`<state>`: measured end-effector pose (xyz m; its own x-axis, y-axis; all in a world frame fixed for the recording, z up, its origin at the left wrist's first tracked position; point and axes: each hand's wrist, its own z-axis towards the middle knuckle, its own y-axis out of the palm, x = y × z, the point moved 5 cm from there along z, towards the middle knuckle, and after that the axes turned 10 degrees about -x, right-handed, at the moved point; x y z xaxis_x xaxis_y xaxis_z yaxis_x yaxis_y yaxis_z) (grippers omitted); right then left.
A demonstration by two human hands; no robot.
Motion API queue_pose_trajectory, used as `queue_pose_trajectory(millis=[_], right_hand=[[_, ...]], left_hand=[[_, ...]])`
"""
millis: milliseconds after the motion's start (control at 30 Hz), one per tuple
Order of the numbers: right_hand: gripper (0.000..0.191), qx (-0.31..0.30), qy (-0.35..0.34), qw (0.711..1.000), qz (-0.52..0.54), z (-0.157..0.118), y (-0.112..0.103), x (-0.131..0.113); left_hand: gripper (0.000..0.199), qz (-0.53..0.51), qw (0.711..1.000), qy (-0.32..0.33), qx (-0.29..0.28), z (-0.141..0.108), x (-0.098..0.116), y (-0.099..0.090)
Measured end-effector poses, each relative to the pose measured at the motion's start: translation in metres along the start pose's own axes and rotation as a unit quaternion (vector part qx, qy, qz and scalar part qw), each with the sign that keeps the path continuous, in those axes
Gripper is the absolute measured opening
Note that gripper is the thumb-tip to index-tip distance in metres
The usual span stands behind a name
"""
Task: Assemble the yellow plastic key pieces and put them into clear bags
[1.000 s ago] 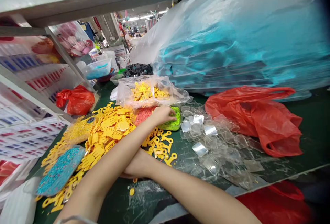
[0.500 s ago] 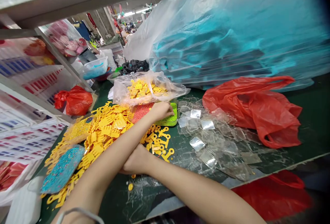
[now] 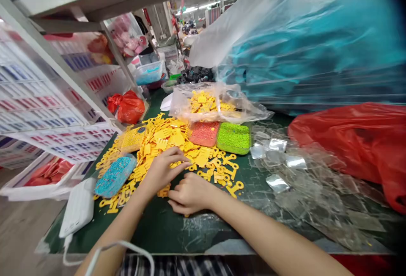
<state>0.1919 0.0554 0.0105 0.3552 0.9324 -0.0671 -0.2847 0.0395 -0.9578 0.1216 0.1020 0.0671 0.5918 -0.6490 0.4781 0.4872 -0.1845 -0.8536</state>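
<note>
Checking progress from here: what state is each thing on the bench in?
Left hand: open, over the yellow tags
Right hand: fingers curled on the mat, grip unclear
Clear bag: crumpled, holding tags
Green bead pack: flat, full
Orange bead pack: flat, full
Blue bead pack: on the tags
Red bag: crumpled

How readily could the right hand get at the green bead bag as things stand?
Probably readily: the right hand lies a short way from the green bead bag, with only flat yellow tags between them, and the left hand sits on its far side.
</note>
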Motion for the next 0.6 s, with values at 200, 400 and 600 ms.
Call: queue_pose_trajectory(millis=[200,400,600], right_hand=[[0.03,-0.067,0.031,0.996,0.053,-0.001,0.001,-0.005],[0.029,-0.088,0.074,0.991,0.07,-0.002,0.003,0.002],[0.037,-0.118,0.089,0.986,0.072,-0.001,0.005,0.0]], left_hand=[[0.031,-0.049,0.993,-0.111,-0.011,-0.083,-0.051,0.007],[0.032,-0.048,0.991,-0.12,-0.026,-0.108,-0.056,0.017],[0.036,-0.049,0.991,-0.108,-0.06,-0.109,-0.058,0.016]])
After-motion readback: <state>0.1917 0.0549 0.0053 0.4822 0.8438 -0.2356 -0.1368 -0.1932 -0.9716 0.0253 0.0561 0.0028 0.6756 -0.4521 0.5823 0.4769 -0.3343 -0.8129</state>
